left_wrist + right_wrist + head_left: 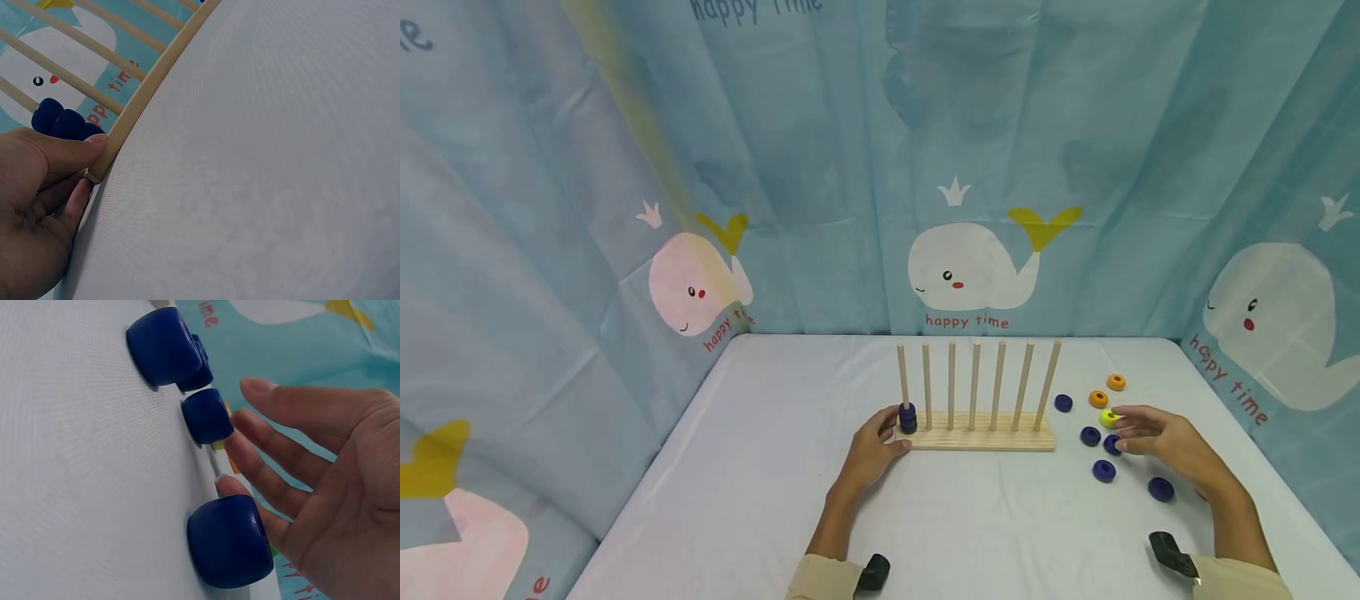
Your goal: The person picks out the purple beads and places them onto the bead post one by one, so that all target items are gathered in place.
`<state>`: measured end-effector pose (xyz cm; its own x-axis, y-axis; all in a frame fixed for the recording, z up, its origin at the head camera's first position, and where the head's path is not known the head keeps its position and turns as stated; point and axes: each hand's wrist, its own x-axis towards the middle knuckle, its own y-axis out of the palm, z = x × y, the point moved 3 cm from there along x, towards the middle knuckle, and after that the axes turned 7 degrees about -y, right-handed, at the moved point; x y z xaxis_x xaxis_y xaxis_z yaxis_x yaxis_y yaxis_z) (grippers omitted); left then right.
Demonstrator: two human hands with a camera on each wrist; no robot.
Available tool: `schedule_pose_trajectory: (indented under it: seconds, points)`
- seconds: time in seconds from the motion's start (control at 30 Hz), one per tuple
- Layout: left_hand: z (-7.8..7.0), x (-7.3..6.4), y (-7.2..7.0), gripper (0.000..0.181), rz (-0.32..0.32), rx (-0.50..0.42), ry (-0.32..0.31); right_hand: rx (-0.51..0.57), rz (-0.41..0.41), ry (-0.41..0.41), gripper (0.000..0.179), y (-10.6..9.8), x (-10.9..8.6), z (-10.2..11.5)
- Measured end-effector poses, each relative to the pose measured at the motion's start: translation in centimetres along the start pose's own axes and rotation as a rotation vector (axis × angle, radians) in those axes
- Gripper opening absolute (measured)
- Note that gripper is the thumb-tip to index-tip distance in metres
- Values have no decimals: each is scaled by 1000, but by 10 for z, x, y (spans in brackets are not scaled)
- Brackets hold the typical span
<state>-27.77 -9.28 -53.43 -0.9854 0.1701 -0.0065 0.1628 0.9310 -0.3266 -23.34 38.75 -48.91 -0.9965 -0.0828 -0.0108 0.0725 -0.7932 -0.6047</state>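
Left hand [869,451] steadily grips the rack [977,439], lower centre — right hand [1176,447], lower right, loosely spread, empty, should pinch one blue bead [1109,442] squarely.

Yellow bead [1106,419] — partly behind right hand [1176,446]. Reddish sliver [1202,496] beside right forearm [1238,521] — mostly covered, identity unclear. Left wrist view: rods [62,74] cut at frame edges; lowest stacked bead [91,129] partly behind left hand [31,203].

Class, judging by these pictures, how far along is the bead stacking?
Done: stacked blue beads sit on the leftmost peg. In hand: the left hand grips the wooden base; the right hand, holding nothing, hovers by loose blue beads. Apparently left: six other pegs are bare, and orange beads and a yellow bead also lie loose on the table.
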Motion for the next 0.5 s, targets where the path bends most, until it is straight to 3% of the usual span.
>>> schedule_pose_trajectory:
  seconds: [0.5]
  points:
    - [-1, 1, 0, 67, 5, 8, -8, -70, 32, -17, 67, 2, 2, 0]
